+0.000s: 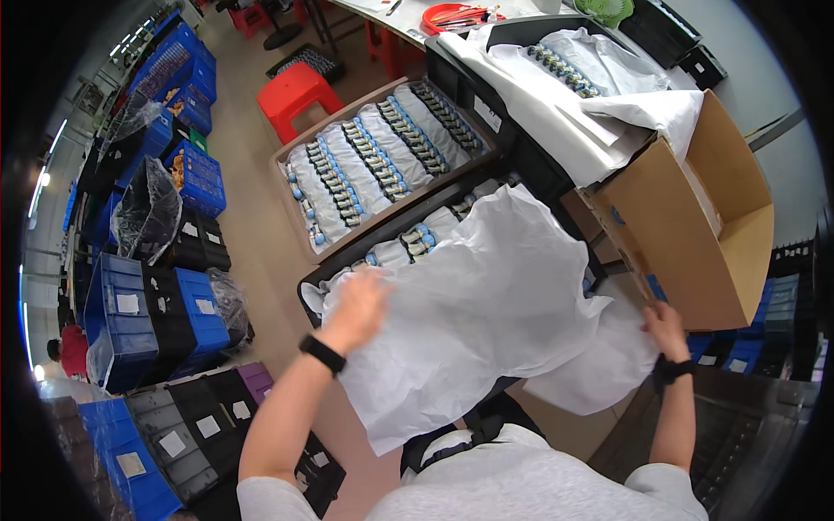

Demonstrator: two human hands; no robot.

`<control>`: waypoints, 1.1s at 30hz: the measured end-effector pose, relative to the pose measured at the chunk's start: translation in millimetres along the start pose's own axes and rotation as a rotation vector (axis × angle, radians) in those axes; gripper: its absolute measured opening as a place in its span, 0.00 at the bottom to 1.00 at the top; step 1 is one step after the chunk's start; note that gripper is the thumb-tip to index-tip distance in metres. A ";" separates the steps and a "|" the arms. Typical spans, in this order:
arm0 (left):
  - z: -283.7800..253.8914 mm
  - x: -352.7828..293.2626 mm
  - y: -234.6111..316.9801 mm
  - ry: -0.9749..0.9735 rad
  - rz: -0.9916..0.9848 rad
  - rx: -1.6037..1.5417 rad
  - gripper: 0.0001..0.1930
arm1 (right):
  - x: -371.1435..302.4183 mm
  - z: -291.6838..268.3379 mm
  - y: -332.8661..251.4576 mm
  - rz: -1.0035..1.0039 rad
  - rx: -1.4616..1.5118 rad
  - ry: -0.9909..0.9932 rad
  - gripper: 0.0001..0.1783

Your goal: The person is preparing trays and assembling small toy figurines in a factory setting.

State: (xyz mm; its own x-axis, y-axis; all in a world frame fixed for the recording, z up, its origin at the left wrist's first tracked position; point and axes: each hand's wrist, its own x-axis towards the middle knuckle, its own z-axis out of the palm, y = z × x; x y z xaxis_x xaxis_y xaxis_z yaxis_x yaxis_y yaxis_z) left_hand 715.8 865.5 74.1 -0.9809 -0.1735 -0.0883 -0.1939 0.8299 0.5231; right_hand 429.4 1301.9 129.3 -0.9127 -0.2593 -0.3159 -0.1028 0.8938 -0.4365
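A large crumpled white paper sheet point(486, 304) lies over most of a black crate point(304, 300) in front of me. At the crate's far left part, small figure-like pieces with blue tops point(420, 239) show past the sheet. My left hand point(356, 306) is over the sheet's left part, its fingers smeared by motion. On the right, my right hand point(665, 331) is closed at the edge of a lower white sheet point(599, 369), near the cardboard box's bottom corner. Whether the two white areas are one sheet is unclear.
Beyond the crate is a brown tray point(280, 178) with rows of similar pieces between white paper. An open cardboard box point(686, 234) stands right, beside a paper-lined black crate point(512, 35). A red stool point(295, 97) stands behind; stacked blue crates point(122, 300) line the left.
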 end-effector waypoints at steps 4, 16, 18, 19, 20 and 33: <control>34.7 -21.7 90.9 -0.203 0.030 0.004 0.28 | -43.7 -55.9 -57.8 -0.168 -0.209 0.306 0.17; 97.4 -26.4 53.8 -0.073 -0.308 0.170 0.38 | -59.6 -140.1 -205.8 -0.991 -0.072 0.168 0.33; 103.7 -25.8 51.6 -0.062 -0.321 0.148 0.38 | -36.1 -139.9 -217.7 -1.061 -0.109 0.081 0.31; 106.8 -26.7 50.2 -0.064 -0.310 0.161 0.38 | -23.2 -139.7 -231.7 -1.156 -0.151 0.136 0.28; 109.6 -27.4 50.7 -0.066 -0.300 0.177 0.38 | -3.4 -140.2 -244.3 -1.239 -0.172 0.242 0.26; 119.5 -45.3 56.7 -0.017 -0.441 0.088 0.26 | 222.6 -111.4 -400.2 -1.080 0.621 1.280 0.14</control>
State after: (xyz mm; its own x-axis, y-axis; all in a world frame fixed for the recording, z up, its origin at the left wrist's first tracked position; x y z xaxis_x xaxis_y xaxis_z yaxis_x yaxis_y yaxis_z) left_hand 747.3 983.8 6.4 -0.8041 -0.5125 -0.3012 -0.5936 0.7207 0.3582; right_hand 223.3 927.2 327.6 -0.2867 0.1095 0.9517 -0.9309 0.2029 -0.3038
